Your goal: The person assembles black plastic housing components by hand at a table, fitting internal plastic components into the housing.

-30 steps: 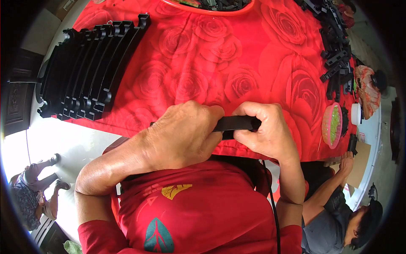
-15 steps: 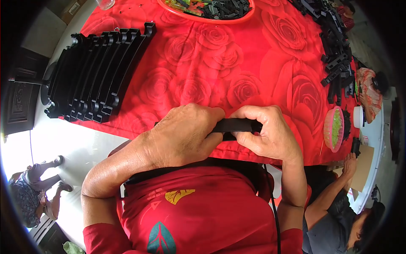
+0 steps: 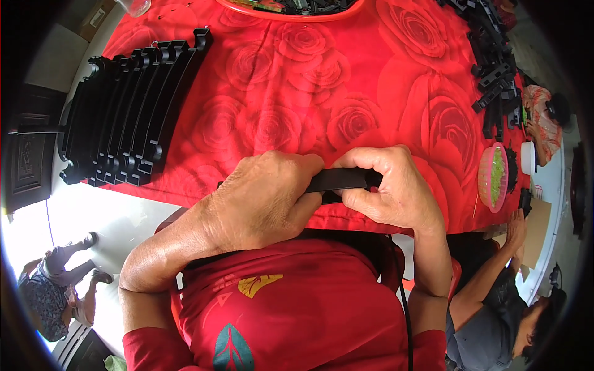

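Observation:
A long black plastic part [image 3: 339, 180] lies crosswise between my two hands, just above the table's near edge. My left hand [image 3: 266, 195] is closed round its left stretch, palm down, and covers most of that side. At the right end, my right hand [image 3: 387, 188] pinches the part with thumb and forefinger. A second dark edge shows below the bar between my fingers; whether it belongs to the same piece I cannot tell. To the left, a row of long black plastic strips [image 3: 127, 117] with hooked ends lies side by side on the red rose-patterned tablecloth [image 3: 297, 117].
A red-rimmed tray [image 3: 297, 17] of black and yellow-green pieces stands at the far edge. Black parts [image 3: 495, 74] are heaped along the right edge, above a pink tub [image 3: 494, 179] of green bits. A co-worker's arm [image 3: 489, 278] is at lower right; another person [image 3: 55, 290] is at left.
The view has shifted slightly, so the tray sits higher and the strips further left. Both hands keep their hold on the black part, which tilts a little more.

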Demonstrator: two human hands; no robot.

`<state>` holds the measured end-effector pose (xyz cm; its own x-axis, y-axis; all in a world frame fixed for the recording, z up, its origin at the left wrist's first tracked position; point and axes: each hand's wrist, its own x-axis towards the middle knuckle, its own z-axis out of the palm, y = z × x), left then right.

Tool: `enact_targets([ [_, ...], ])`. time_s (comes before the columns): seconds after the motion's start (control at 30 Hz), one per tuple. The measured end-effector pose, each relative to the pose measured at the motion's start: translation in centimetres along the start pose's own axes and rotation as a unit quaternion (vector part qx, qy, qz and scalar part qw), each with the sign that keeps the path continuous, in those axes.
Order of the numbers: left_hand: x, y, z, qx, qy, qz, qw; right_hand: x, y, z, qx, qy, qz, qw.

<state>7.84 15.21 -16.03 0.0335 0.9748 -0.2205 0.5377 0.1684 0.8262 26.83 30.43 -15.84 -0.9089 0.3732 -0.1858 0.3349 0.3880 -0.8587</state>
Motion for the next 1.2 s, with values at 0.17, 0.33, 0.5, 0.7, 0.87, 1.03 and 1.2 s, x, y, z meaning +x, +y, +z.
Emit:
enact_targets([
  [0.17,-0.4,0.3,0.0,-0.001,-0.001,-0.011,1.000,-0.2,-0.2,0.4,-0.004,0.004,0.002,1.000],
  [0.33,-0.5,0.5,0.0,0.017,0.000,-0.004,1.000,-0.2,-0.2,0.8,-0.006,0.009,-0.001,1.000],
  [0.5,0.3,0.6,-0.3,0.108,0.128,0.101,0.981,0.1,0.4,0.5,0.092,0.053,0.025,0.994],
  [0.7,-0.6,0.7,-2.3,0.131,0.349,0.180,0.910,-0.6,0.8,1.0,0.107,0.145,0.058,0.982],
  [0.87,-1.5,-0.7,-0.6,0.114,0.319,0.105,0.935,-0.8,0.7,2.2,0.084,0.181,0.067,0.978],
  [1.03,-1.2,-0.8,0.3,0.125,0.324,0.057,0.936,-1.1,0.0,2.9,0.103,0.196,0.091,0.971],
  [1.2,-1.1,-0.8,1.0,0.146,0.306,0.037,0.940,-1.2,-0.2,3.8,0.077,0.195,0.021,0.978],
])
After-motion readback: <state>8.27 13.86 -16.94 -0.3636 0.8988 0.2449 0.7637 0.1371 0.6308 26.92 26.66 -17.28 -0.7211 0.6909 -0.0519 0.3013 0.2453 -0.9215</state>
